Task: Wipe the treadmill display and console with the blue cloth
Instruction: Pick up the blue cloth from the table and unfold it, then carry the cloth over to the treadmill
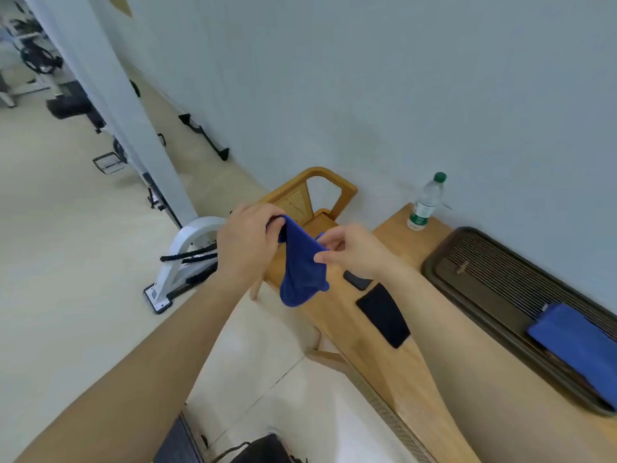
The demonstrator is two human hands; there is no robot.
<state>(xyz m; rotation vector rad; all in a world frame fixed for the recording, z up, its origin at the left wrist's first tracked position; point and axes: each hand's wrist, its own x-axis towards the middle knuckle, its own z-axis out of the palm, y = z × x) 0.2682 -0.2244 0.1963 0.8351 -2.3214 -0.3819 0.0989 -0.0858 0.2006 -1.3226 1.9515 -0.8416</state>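
- You have one view only, worn on your head, so no second view shares any of the scene.
- It looks forward and down, tilted, over both forearms, which enter from the bottom left and the lower right.
- Your left hand (245, 242) and right hand (354, 250) sit near the middle of the picture, close to the lens.
- The wooden table (417, 362) runs from the bottom edge up along the pale wall (367, 78) on the right, its far corner just beyond the hands.
- The wide angle bends the floor (50, 262) and gym machines off to the upper left, well away.
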